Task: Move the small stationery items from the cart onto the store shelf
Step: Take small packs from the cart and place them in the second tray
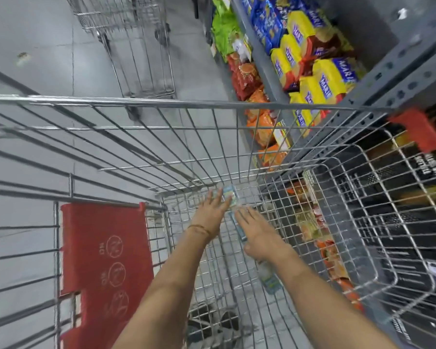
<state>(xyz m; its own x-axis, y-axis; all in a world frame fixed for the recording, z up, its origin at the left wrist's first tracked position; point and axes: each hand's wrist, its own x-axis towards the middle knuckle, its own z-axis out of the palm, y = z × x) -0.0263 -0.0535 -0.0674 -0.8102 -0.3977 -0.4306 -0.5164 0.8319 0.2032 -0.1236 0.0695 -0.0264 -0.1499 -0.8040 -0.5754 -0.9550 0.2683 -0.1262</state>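
Steel wire cart point(161, 107) fills the view, both bare arms reaching deep into its basket. Left hand point(212, 210) lies flat, fingers point(218, 197) spread over a pale blue stationery packet point(229, 195) on the cart floor. Right hand point(259, 235) rests with extended fingers on another blurred packet point(239, 229); actual grasp cannot be told. Store shelf point(388, 79) stands just beside the cart, on the right.

Both arms are bare all the way up, no sleeves showing anywhere, no gloves either. Only thing worn is a thin orange-brown thread band point(199, 229) around the left wrist, looks like a couple of loose strands. Left hand point(212, 210) and right hand point(258, 235) have no rings or watch that I can make out, it's blurry.
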